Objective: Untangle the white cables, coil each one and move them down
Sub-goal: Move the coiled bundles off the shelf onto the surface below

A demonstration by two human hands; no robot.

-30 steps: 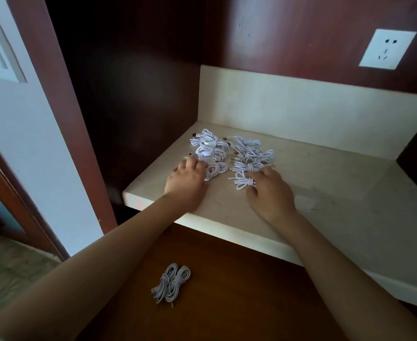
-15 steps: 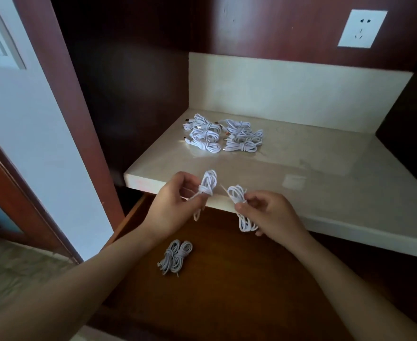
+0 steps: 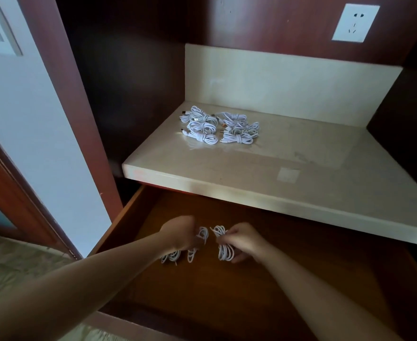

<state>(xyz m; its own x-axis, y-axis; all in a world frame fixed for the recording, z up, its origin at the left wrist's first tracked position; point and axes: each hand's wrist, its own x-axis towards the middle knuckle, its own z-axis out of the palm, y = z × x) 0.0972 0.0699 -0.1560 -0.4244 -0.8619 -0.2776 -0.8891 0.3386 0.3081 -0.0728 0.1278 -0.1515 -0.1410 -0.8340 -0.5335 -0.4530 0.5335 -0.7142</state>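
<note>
Several coiled white cables (image 3: 218, 127) lie bunched at the back left of the cream stone shelf (image 3: 288, 173). Below it, an open wooden drawer (image 3: 227, 291) holds a coiled white cable (image 3: 170, 257) on its floor. My left hand (image 3: 181, 233) pinches a coiled cable (image 3: 201, 236) low over the drawer, its loops hanging down beside the one lying there. My right hand (image 3: 244, 239) pinches another coiled cable (image 3: 224, 247) just to the right, a short gap between the two bundles.
The drawer's left wall (image 3: 118, 222) runs beside a dark red wooden panel (image 3: 62, 94) and a white wall. A white wall socket (image 3: 355, 23) sits above the shelf's cream backsplash (image 3: 288, 80). Dark wood closes the shelf on the right.
Both hands lifted one coiled cable each off the shelf, carried them forward over its edge and lowered them into the drawer, close to the cable lying there.
</note>
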